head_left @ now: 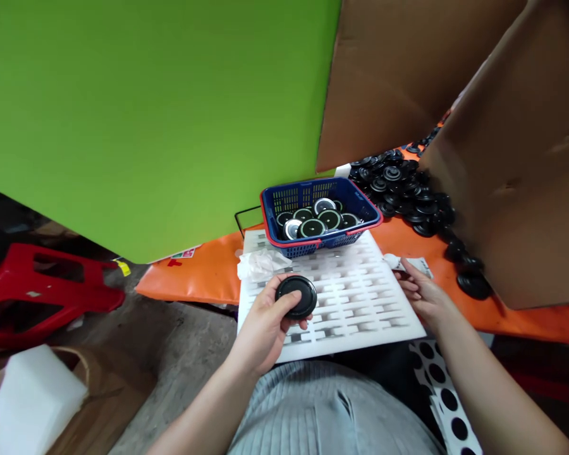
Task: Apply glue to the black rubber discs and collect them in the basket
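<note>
In my left hand (270, 319) is a round black lid (304, 297), its flat face up and my thumb pressed on it. My right hand (420, 291) is at the right edge of the foam tray, fingers curled with the thumb over a white paper strip (416, 264). Beneath both hands lies the white slotted foam tray (398, 316). On its far part stands a blue basket (294, 248) with a red rim, holding several round lids (313, 228), some dark, some silvery. Crumpled white paper (262, 264) sits left of the basket.
Black lids (408, 189) are heaped on the orange table cover (194, 268) between cardboard sheets (516, 177). A green panel (161, 114) rises behind. A strip with black dots (448, 399) hangs by my right forearm. At left are a red stool (76, 268) and white foam (33, 398).
</note>
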The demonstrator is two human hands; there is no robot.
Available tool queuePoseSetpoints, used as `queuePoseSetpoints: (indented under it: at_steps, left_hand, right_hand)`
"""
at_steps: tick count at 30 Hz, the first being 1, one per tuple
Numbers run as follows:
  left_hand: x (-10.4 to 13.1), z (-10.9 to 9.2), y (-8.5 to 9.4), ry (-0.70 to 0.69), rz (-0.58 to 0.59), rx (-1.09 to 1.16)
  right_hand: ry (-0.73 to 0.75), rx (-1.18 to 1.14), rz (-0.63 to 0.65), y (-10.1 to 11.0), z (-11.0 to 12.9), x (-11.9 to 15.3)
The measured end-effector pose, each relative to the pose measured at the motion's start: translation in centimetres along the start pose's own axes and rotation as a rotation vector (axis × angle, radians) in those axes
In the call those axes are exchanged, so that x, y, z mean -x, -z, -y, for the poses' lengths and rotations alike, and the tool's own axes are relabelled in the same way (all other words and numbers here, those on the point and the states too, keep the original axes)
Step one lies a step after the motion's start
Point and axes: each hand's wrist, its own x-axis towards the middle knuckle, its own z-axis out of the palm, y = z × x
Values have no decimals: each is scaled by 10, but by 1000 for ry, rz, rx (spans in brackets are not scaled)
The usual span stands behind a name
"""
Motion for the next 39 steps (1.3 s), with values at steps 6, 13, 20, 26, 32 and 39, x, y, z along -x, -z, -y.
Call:
queuePoseSetpoints:
  at_steps: [6,13,20,26,32,39]
  left_hand:
    - [-1,-3,14,-9,-9,0]
    - [-7,5,13,47,38,63]
    - [-1,7,13,73,50,107]
    - [3,3,23,45,57,128]
    - [2,4,19,135,82,155]
    - [4,8,4,197,268,154]
  right_hand:
    - [101,326,-221,-1,-6,34]
    - [854,1404,271,-85,-45,94]
    - [1105,2141,595,-142,-52,86]
    - [1224,2129,619,-136,-45,96]
    - [1497,1451,219,-117,-34,122]
    - [1514,1493,402,-122,-46,116]
